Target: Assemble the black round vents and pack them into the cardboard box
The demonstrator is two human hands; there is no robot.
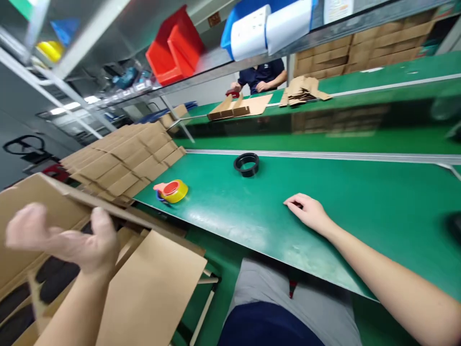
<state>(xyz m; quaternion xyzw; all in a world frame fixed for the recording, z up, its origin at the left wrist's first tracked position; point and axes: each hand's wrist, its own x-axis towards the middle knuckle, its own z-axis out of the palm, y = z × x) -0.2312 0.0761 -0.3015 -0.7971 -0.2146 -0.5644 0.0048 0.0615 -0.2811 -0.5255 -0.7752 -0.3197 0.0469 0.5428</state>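
Note:
My left hand [72, 242] is raised over an open cardboard box [29, 199], thumb and fingers apart and slightly blurred, with nothing in it. Dark rounded pieces [59, 281] sit between cardboard dividers inside that box. On the green table [223, 211] rests my right hand [306, 209], fingers curled together near the thumb; I see nothing in its grasp. A black ring-shaped part [247, 165] lies farther back on the tabletop, apart from both hands. Near the table's left end is a yellow and red tape dispenser [173, 191].
Flattened cardboard stacks [126, 158] stand beyond the box. A metal shelf overhead carries a red bin [176, 48] and a blue bin [225, 41]. Across the divider, a person [261, 77] works beside cardboard pieces [302, 90]. A dark object [454, 226] is at the right edge.

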